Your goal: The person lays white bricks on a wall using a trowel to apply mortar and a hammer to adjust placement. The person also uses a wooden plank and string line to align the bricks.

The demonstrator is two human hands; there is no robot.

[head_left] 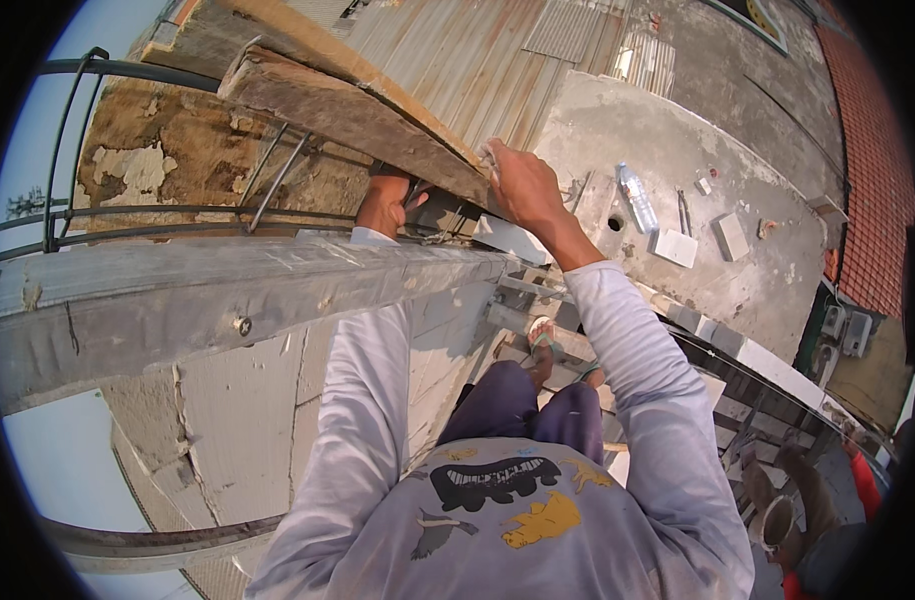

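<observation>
A rough wooden plank [342, 115] slants down from the upper left, with a second, lighter board [362, 75] along its far side. My right hand [525, 185] is closed at the plank's lower right end, fingers curled over its tip. Just left of it, my left hand [382, 205] reaches past the grey beam [247, 290] to the underside of the plank. Its fingers are bent and partly hidden; a dark thing shows by them, too covered to name. Steel reinforcing bars [277, 180] run beside my left hand.
On the concrete slab [617, 110] at right lie a plastic bottle [637, 198], a white block [731, 237] and a white piece [675, 248]. A block wall [237, 400] stands below the beam. My sandalled foot [542, 335] rests on a support. Another person [807, 490] is at lower right.
</observation>
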